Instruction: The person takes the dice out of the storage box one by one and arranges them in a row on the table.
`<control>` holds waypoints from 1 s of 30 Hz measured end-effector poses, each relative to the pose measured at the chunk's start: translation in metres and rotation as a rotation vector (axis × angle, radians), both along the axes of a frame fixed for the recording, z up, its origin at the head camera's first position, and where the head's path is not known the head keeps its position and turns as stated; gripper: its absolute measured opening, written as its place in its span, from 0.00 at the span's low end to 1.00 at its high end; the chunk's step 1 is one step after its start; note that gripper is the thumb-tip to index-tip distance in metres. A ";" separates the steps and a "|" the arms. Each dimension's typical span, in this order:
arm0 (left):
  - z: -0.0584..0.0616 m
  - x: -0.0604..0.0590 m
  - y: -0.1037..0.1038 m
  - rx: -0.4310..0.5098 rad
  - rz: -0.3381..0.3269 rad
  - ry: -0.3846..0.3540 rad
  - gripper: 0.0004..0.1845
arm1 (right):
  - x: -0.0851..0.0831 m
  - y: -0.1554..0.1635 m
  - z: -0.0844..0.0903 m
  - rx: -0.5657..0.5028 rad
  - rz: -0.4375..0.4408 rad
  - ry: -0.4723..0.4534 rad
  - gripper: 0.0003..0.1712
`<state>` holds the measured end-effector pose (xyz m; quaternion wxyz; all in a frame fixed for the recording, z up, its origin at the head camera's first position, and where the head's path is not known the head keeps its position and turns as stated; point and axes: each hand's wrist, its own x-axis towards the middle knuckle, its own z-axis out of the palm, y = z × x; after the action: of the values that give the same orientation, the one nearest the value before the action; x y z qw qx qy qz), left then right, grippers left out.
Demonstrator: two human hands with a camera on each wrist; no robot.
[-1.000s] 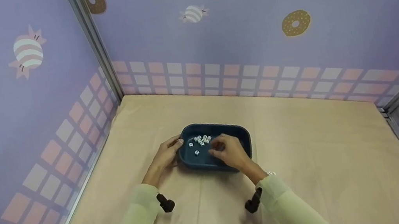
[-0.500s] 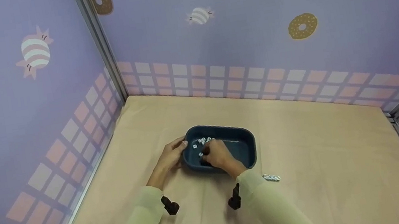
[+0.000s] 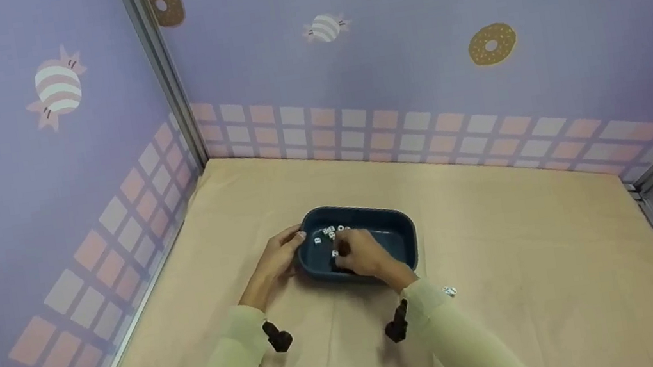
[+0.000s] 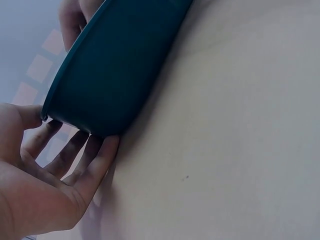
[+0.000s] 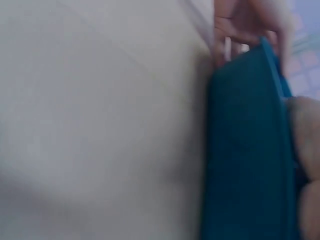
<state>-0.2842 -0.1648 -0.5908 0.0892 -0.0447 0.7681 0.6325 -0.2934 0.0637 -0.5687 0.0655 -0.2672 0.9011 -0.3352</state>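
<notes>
A dark blue-green rectangular tray [image 3: 379, 208] lies on the cloth. My left hand [image 3: 279, 254] grips its left end, thumb at the rim and fingers spread along the outer wall, as the left wrist view shows [image 4: 55, 180]. Reaching in over the near side, my right hand [image 3: 364, 252] pinches a small white die [image 3: 335, 253] at its fingertips. Several more white dice [image 3: 328, 231] are clustered behind those fingers, partly hidden by them, and a single die [image 3: 317, 240] sits near the left wall. In the right wrist view the fingers are blurred and cut off behind the rim.
On the cloth right of the tray, a short row of white dice [image 3: 450, 290] shows beside the right sleeve [image 3: 451, 326], which hides part of it. Purple patterned panels [image 3: 395, 37] stand behind and on both sides of the beige cloth [image 3: 534, 230].
My right hand has come down and left into the tray, taken the loose die near the front, and shifted it slightly right. The left hand has stayed at the tray's end.
</notes>
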 end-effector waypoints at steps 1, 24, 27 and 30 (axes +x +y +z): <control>0.000 -0.001 0.000 0.001 0.002 -0.002 0.25 | 0.002 0.007 0.004 -0.015 0.013 0.004 0.05; -0.001 0.003 0.000 0.071 -0.039 -0.013 0.27 | 0.078 0.238 -0.010 0.047 -0.146 0.110 0.09; -0.001 0.001 0.001 0.052 -0.025 -0.007 0.26 | 0.081 0.242 -0.021 0.047 -0.169 0.082 0.09; -0.002 0.001 0.001 0.044 -0.019 -0.001 0.26 | 0.082 0.240 -0.026 0.064 -0.158 0.061 0.09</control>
<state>-0.2828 -0.1639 -0.5933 0.0965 -0.0356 0.7544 0.6483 -0.2111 0.3034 -0.5944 0.0197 -0.2033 0.9311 -0.3022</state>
